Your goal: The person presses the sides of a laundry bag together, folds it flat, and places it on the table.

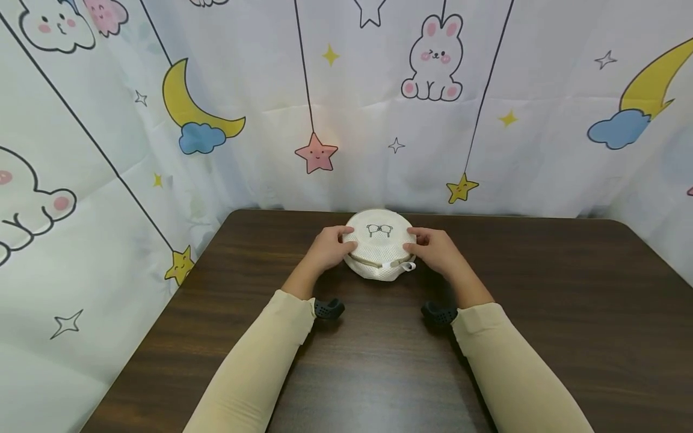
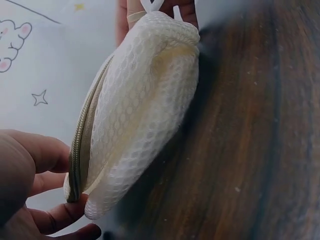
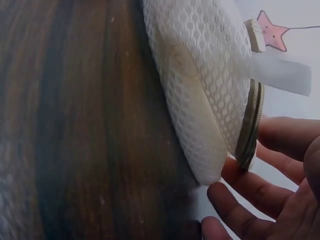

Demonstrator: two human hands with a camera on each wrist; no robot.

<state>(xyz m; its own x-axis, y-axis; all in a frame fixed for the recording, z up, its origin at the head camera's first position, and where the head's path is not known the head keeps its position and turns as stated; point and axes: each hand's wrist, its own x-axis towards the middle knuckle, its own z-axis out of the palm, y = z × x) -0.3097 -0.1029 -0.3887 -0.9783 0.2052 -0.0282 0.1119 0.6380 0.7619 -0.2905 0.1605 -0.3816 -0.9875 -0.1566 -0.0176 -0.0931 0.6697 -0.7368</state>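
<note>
Head view: showing a round white mesh bag (image 1: 379, 248) being held between both hands near the middle of the far edge of a dark wooden table (image 1: 381, 373), with a small line drawing (image 1: 379, 230) facing up. Finding left hand (image 1: 326, 247) pinching the bag's left side between thumb and fingers; finding right hand (image 1: 438, 251) pinching the opposite side likewise. Left wrist view: showing a brownish zipper (image 2: 77, 145) curving along the side, reaching the left fingers. Right wrist view: showing a pale fabric tab (image 3: 285, 75) sticking out near the zipper, just beside the right hand. Not establishing with certainty any contact between bag and tabletop. Recording also cream sleeves (image 1: 254, 367), dark wrist devices (image 1: 329, 309) and, behind the table, a white curtain (image 1: 368, 78) bearing moons, stars and a rabbit.
</note>
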